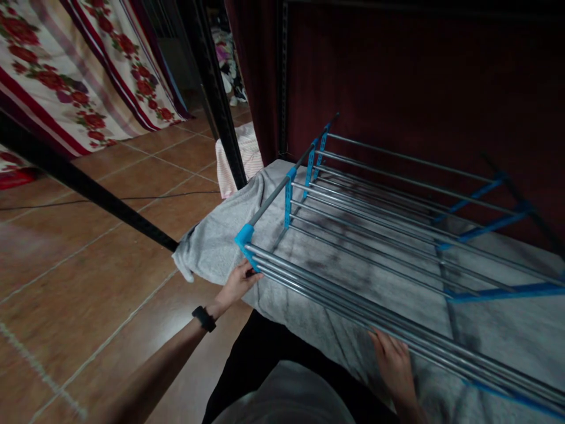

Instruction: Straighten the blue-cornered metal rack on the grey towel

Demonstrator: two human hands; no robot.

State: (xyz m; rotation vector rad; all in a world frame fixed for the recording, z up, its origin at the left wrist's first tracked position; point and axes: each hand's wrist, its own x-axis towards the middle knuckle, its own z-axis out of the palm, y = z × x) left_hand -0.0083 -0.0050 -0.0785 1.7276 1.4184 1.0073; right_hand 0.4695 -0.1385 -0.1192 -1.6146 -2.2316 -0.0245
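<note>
Grey metal-rod rack w/ blue plastic connectors (388, 235) lies flat on grey cloth-covered surface (212, 244), centre to right of frame, likely laid down so both ends stay within reach. Left hand (238, 284), black wristband (203, 318) on wrist, fingers curled onto blue corner piece (244, 237) at lower centre: grasping it. Right hand (395, 365), lower right, lies against front rods; whether it clasps them, cannot tell. Rack: parallel rods in tiers, blue cross-braces, rods appear straight, intact. Upper left: red floral sheet (66, 76) hanging, brown tiled floor (88, 253) below.
</note>
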